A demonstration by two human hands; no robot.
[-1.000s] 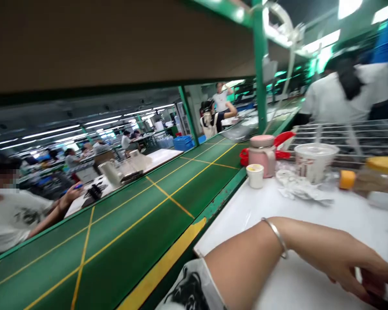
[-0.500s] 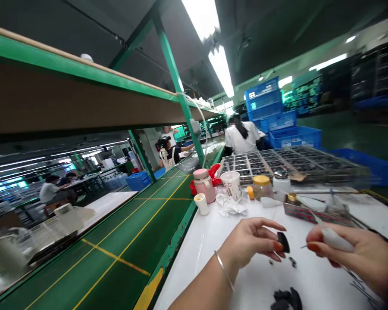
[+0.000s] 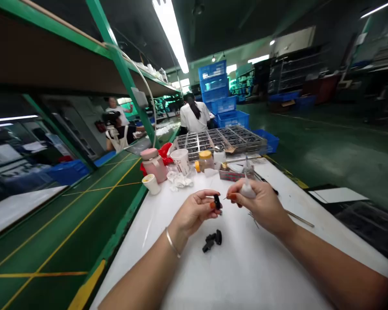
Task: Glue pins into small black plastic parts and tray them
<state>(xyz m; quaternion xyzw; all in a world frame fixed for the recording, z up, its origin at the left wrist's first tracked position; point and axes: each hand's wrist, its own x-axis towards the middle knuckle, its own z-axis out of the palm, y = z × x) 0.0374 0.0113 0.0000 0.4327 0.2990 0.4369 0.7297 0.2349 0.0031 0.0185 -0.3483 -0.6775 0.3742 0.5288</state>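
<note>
Between the thumb and fingers of my left hand point(image 3: 194, 211) is a small black curved part point(image 3: 217, 201), held upright above the white tabletop point(image 3: 187, 280). My right hand point(image 3: 261, 200) is closed around a small white squeeze bottle point(image 3: 247, 189) with a pointed tip. A thin, needle-like tip also sticks out from its fingertips toward the black part, with a small gap between them; what it belongs to is hidden. Several more black parts point(image 3: 213, 240) lie in a little heap below my left hand. Thin dark wires or pins point(image 3: 254, 219) rest under my right hand.
Behind the hands stand a pink mug point(image 3: 153, 165), a small white cup point(image 3: 151, 184), crumpled tissue point(image 3: 180, 180), a yellow-lidded jar point(image 3: 206, 160) and a small box point(image 3: 229, 174). Metal trays point(image 3: 220, 140) fill the far end. A green conveyor point(image 3: 71, 228) runs along the left; co-workers sit beyond.
The camera view has swung right, so the scene sits further left. Both hands keep hold of their things, and the thin tip is nearer the black part.
</note>
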